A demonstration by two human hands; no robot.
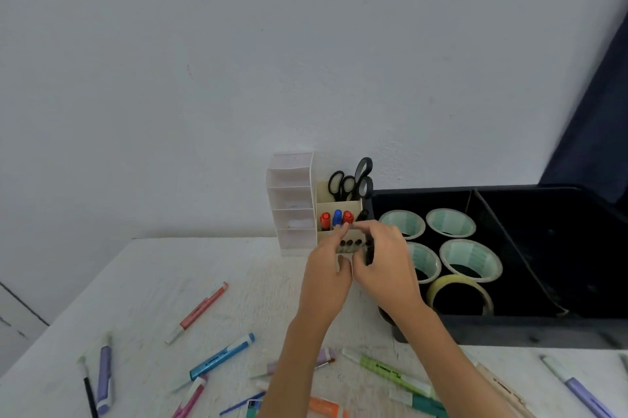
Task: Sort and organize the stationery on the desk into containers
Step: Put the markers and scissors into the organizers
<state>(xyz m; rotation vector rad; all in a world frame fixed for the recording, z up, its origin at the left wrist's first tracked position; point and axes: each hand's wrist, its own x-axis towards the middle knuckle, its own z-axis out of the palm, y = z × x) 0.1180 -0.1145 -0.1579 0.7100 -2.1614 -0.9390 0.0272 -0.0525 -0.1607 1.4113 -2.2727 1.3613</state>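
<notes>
Left hand: your fingers reach up against the front of the cream pen holder; you cannot tell from this view whether they grip it or only touch it.
Right hand: your fingers curl round a black marker, held upright at the holder's front right corner.
Pen holder: stands at the back of the surface, just beside the wall. Its front compartment shows a row of dark caps, its middle one holds red and blue markers, and its back one holds black scissors.
White rack: touches the holder's left side.
Black bin: sits to the right of the holder and holds green tape rolls and one yellow roll.
Loose stationery: an orange highlighter, a blue one, a green one and a purple one lie scattered on the near surface, among others.
</notes>
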